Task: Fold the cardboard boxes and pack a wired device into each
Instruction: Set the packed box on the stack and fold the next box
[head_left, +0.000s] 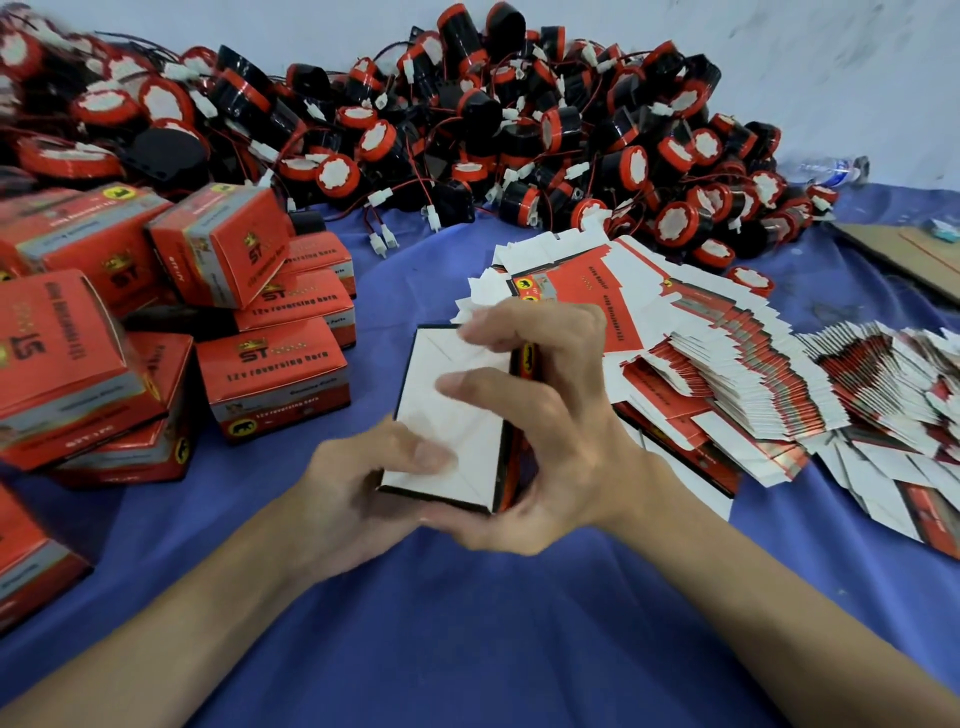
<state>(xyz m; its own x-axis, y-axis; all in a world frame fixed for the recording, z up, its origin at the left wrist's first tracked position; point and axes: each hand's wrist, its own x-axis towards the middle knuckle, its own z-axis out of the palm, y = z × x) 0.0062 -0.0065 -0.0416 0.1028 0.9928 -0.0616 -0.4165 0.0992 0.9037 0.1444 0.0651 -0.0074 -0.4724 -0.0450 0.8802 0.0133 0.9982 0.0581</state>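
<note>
Along the left edge of the blue-clothed table (467, 623) lies a loose pile of closed red cardboard boxes (270, 374), printed and already folded up. Just right of them, near the middle of the near edge, the left hand (353, 483) cups the near left corner of a half-folded red-and-white cardboard box (457, 431). Its grip is narrow, with the thumb lying on the white end flaps. The box is held just above the cloth with its white flapped end turned up. The right hand (561, 431) wraps the box's red right side, grip closed round it, one digit pressing on the white face and blurred fingers over the far end.

Across the far edge spreads a heap of black-and-red round wired devices (467, 130) with thin leads and white plugs. Toward the right edge fans a stack of flat red-and-white carton blanks (727, 374). In the far right corner lie a brown cardboard sheet (914, 254) and a clear plastic bottle (826, 169).

The box looks light and thin-walled, stiff along its creases but easy to crush across an open face. It is best held by opposite side walls near the corners while the flaps are pressed in. The devices seem denser, with leads that could snag in the heap, so the body is the place to take hold.
</note>
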